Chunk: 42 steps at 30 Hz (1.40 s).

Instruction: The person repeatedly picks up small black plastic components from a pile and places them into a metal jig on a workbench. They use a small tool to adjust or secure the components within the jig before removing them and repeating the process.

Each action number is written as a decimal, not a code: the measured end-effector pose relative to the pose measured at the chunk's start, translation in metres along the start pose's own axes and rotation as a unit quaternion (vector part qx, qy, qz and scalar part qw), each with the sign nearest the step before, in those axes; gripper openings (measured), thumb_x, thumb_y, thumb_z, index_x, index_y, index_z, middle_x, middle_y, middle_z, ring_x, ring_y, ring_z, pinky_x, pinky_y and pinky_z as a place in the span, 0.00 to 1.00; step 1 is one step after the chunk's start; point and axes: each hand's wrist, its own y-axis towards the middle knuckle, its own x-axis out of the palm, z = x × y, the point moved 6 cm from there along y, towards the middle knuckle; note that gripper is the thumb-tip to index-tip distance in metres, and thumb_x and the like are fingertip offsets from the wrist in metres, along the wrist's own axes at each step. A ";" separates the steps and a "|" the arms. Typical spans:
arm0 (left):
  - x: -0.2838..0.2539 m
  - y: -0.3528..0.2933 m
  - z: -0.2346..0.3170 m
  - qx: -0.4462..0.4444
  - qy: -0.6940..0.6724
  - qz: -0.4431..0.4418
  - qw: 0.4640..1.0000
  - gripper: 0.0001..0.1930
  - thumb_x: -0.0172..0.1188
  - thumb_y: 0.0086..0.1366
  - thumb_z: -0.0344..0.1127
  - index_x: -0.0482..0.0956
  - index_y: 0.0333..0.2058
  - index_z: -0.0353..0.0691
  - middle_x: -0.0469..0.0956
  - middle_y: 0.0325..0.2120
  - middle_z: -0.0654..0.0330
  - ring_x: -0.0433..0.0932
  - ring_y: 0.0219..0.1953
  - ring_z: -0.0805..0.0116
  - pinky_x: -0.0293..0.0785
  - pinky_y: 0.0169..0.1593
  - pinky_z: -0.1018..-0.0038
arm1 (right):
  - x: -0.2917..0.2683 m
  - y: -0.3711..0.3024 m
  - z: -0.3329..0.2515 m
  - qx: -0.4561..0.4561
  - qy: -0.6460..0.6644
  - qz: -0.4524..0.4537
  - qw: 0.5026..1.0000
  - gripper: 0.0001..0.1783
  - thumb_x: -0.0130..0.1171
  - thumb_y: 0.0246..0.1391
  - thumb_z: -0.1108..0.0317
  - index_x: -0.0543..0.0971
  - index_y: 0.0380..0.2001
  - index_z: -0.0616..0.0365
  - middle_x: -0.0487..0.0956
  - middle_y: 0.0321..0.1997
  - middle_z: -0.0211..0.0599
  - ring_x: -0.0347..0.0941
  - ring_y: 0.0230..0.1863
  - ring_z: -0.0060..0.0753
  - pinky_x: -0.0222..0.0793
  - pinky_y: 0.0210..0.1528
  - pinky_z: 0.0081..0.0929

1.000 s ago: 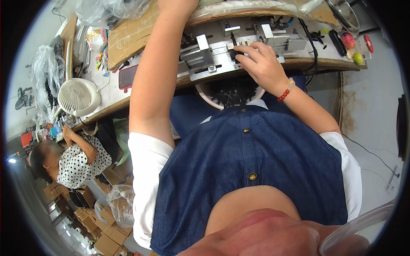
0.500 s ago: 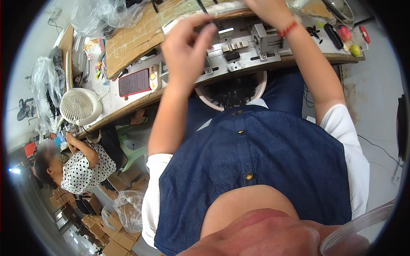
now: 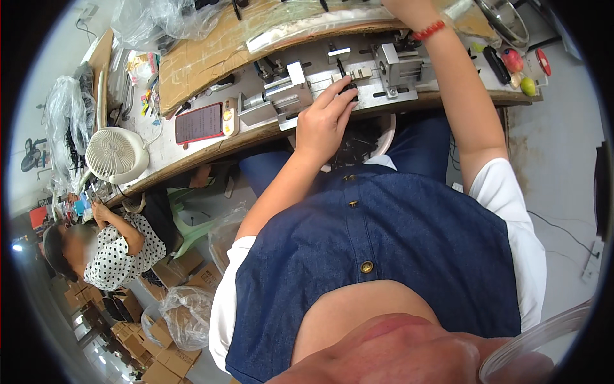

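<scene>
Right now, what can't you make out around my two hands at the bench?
- Right hand: head view, cut off by the top edge above the red wristband; what it holds is unseen.
- Left hand: its fingertips cover a small dark part on the metal jig; too small to identify.
- White bowl under the bench edge: mostly hidden by the left hand and the bench.
- Phone screen: too small to read.

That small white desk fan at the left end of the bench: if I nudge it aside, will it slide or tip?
The fan looks like light plastic, so it would probably move easily. Its round grille sits wide over what seems a small base, so a push high up may tip it; its foot is hard to make out. It stands near the bench edge, so it could fall off.
</scene>
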 end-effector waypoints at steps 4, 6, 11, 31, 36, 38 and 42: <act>-0.005 0.004 0.004 -0.010 0.009 -0.008 1.000 0.14 0.66 0.65 0.33 0.85 0.50 0.46 0.82 0.54 0.61 0.86 0.43 0.58 0.85 0.43 0.66 | -0.024 -0.030 -0.014 0.149 0.288 -0.016 0.946 0.08 0.60 0.62 0.72 0.79 0.43 0.63 0.82 0.29 0.29 0.74 0.29 0.14 0.67 0.28 0.18; -0.009 0.004 0.005 -0.009 0.018 -0.015 1.000 0.14 0.66 0.65 0.33 0.84 0.50 0.46 0.83 0.53 0.62 0.87 0.42 0.58 0.85 0.42 0.65 | -0.032 -0.052 -0.035 0.188 0.359 -0.035 0.913 0.09 0.61 0.62 0.72 0.79 0.44 0.62 0.80 0.29 0.27 0.72 0.28 0.15 0.67 0.30 0.19; -0.048 0.053 0.015 0.068 0.051 0.046 0.995 0.12 0.64 0.63 0.26 0.87 0.43 0.47 0.82 0.40 0.60 0.84 0.39 0.57 0.81 0.40 0.65 | -0.029 -0.114 -0.054 0.186 0.366 -0.077 0.908 0.11 0.63 0.64 0.70 0.81 0.47 0.59 0.84 0.37 0.31 0.75 0.35 0.18 0.71 0.41 0.20; -0.062 0.193 -0.053 0.059 0.199 -0.025 0.978 0.17 0.65 0.61 0.31 0.79 0.50 0.42 0.76 0.47 0.50 0.76 0.50 0.44 0.75 0.54 0.55 | 0.023 -0.179 -0.090 -0.066 0.023 -0.160 0.985 0.18 0.69 0.50 0.72 0.78 0.45 0.55 0.80 0.61 0.31 0.72 0.49 0.43 0.70 0.53 0.39; -0.080 0.183 -0.052 -0.007 0.164 0.004 0.986 0.16 0.66 0.62 0.34 0.82 0.49 0.43 0.78 0.44 0.49 0.80 0.48 0.46 0.76 0.51 0.55 | -0.002 -0.146 -0.085 -0.055 0.054 -0.129 0.989 0.15 0.69 0.54 0.67 0.79 0.44 0.53 0.81 0.57 0.29 0.72 0.54 0.44 0.66 0.55 0.39; -0.089 0.181 -0.059 -0.042 0.159 0.016 0.986 0.17 0.67 0.62 0.35 0.82 0.50 0.43 0.79 0.46 0.48 0.80 0.49 0.47 0.76 0.51 0.57 | -0.013 -0.117 -0.064 -0.066 0.023 -0.064 0.995 0.13 0.67 0.55 0.64 0.79 0.43 0.52 0.81 0.54 0.28 0.72 0.54 0.42 0.65 0.54 0.39; -0.101 0.187 -0.072 0.018 0.105 0.120 0.987 0.18 0.69 0.62 0.37 0.82 0.51 0.42 0.84 0.42 0.46 0.83 0.45 0.48 0.78 0.49 0.60 | -0.007 -0.051 0.012 -0.005 -0.072 -0.051 0.996 0.08 0.61 0.59 0.72 0.83 0.42 0.52 0.82 0.48 0.31 0.76 0.50 0.40 0.68 0.54 0.39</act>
